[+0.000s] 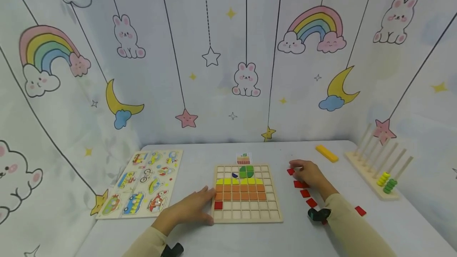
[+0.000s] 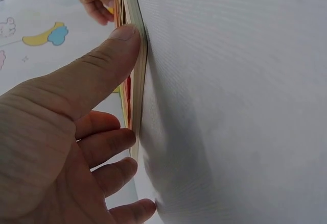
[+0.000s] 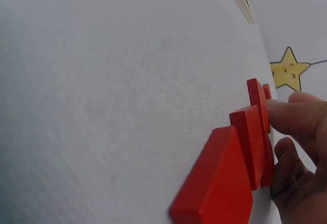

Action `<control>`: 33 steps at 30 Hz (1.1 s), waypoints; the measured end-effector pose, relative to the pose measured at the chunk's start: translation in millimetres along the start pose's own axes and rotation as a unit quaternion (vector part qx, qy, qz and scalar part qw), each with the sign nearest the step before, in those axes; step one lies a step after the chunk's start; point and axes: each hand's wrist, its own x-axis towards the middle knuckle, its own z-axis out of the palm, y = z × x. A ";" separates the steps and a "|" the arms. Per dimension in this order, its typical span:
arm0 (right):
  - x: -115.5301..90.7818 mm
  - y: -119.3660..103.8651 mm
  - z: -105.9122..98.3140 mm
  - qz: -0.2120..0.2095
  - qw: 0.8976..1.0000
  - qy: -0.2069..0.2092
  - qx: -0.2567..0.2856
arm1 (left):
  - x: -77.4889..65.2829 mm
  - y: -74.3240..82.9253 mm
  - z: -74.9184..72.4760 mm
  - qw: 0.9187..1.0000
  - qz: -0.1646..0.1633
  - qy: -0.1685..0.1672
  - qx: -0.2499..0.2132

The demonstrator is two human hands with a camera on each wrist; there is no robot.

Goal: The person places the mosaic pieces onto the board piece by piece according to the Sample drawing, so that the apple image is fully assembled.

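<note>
**Left hand (image 1: pixel 191 208) is touching the grid board (image 1: pixel 246 215) while right hand (image 1: pixel 308 175) is working at the red blocks (image 1: pixel 311 202)**

From my remote seat I am seeing the grid board lying flat on the white table (image 1: pixel 250 241), in front of the person and between the two hands. The left hand is resting at its left edge; in the left wrist view I am seeing the thumb lying against the rim, with the fingers spread apart and slightly bent beside it.

The right hand is bending its fingers over the far end of a loose line of red blocks, to the right of the board. In the right wrist view a fingertip is apparently meeting one block, but I cannot tell whether the fingers are pinching it. Another red block is lying apart, beyond the forearm.

On the board, green pieces (image 1: pixel 246 171) and a small dark blue piece (image 1: pixel 234 175) are sitting above a yellow row (image 1: pixel 238 181) and two orange rows (image 1: pixel 240 192). A red square (image 1: pixel 218 205) is filling the left end of the row below.

A small picture card (image 1: pixel 244 158) is lying just behind the board. I am also seeing a picture puzzle (image 1: pixel 143 185) lying at left, and at right a yellow bar (image 1: pixel 326 153) lying near a peg stand (image 1: pixel 371 175) that is carrying yellow and green beads.
</note>
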 end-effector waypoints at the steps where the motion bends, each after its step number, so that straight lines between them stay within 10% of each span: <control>1: -0.2 -0.1 -0.1 -0.001 1.000 -0.001 0.000 | 0.4 0.3 0.0 1.000 0.000 -0.001 -0.001; 8: 0.2 5.8 0.0 -0.008 1.000 0.010 -0.004 | 1.3 2.1 1.1 1.000 -0.006 0.000 0.003; 16: -3.3 9.5 -3.0 0.027 0.994 0.025 0.107 | 1.6 1.7 1.7 1.000 -0.007 0.000 0.011; 25: -23.6 -14.3 20.0 0.014 0.931 0.006 0.365 | -0.8 2.2 1.3 1.000 -0.008 0.001 0.002; 33: -51.2 -81.3 81.1 -0.101 0.988 -0.036 0.108 | 0.0 -0.6 1.5 1.000 -0.006 0.003 -0.002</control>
